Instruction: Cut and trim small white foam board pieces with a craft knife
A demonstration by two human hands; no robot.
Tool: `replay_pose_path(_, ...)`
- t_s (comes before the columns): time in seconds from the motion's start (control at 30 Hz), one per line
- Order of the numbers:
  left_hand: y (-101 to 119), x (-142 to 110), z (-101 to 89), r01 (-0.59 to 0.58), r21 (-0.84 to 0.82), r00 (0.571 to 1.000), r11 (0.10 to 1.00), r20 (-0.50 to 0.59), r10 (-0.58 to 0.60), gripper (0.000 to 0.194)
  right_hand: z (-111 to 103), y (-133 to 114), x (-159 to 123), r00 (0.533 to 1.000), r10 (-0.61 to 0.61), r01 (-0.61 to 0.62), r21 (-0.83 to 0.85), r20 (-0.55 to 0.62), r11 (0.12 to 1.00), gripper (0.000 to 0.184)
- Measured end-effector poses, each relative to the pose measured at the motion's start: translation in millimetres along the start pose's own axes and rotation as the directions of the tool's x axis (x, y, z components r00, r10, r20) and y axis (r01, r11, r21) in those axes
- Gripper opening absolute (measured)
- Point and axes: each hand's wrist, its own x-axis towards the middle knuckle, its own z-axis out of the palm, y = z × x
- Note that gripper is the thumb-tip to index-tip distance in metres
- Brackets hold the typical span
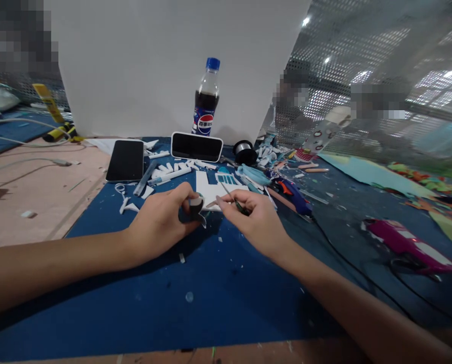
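Note:
My left hand (pixel 161 220) is closed around a small black-and-white curved piece (pixel 196 202), pinched between thumb and fingers. My right hand (pixel 258 220) is closed on a slim pointed tool (pixel 241 208) with a dark part showing under the fingers; its exact kind is unclear. The tool's tip side faces the piece in my left hand. Just beyond both hands lies a white cut board piece (pixel 205 186) on the blue mat (pixel 173 303). A small white panel with teal bars (pixel 226 179) rests at its far side.
A phone (pixel 196 147) leans before a cola bottle (pixel 207 103). Around them are a black tablet-like device (pixel 125 161), white scraps (pixel 173 173), a wire spool (pixel 244 152), a blue glue gun (pixel 292 194) with a cord, and a magenta tool (pixel 410 245). A white board (pixel 153 71) stands behind.

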Motion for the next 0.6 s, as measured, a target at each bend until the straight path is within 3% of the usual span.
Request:
replay_pose_path(0.23, 0, 1, 0.4, -0.061, -0.038, 0.998, 0.997, 0.004, 0.061, 0.019, 7, 0, -5, 0.97, 0.048, -0.086, 0.151, 0.238, 0.985, 0.02)
replay_pose_path(0.6, -2, -1, 1.1, -0.122, 0.101, 0.992, 0.987, 0.004, 0.122, 0.014, 15, -7, -11, 0.977, 0.014, -0.028, 0.061, 0.215, 0.998, 0.011)
